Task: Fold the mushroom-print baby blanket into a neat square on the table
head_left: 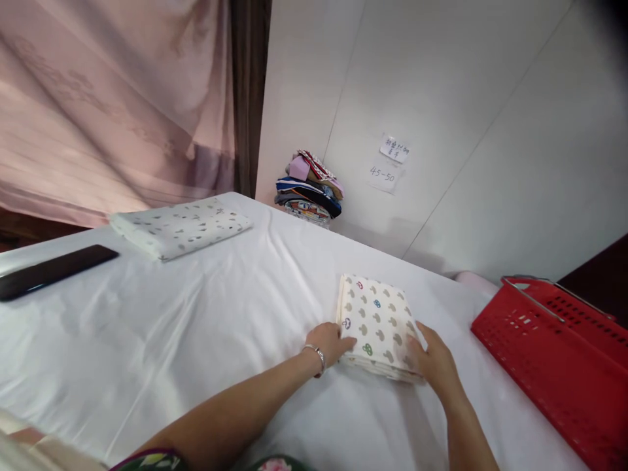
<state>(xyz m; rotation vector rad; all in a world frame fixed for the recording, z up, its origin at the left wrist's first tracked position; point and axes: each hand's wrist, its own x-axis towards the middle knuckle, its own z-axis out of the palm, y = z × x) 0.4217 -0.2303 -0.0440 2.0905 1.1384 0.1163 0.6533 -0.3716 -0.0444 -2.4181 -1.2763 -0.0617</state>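
Observation:
A folded cream cloth (379, 322) with a print of grey mushrooms and a few coloured ones lies flat on the white-covered table (230, 340). At its left edge, my left hand (330, 343), wearing a silver bracelet (318, 358), grips it with the thumb on top. My right hand (434, 358) holds the opposite edge, thumb over the upper face. The other fingers are partly hidden along the sides of the cloth. Several folded layers show along the near edge.
A red basket (549, 366) with metal handles stands at the right. On the left lie a folded white printed cloth (191, 226) and a long dark object (53, 269). Stacked folded fabrics (310, 186) rise beyond the far edge by the wall, near handwritten labels (385, 174).

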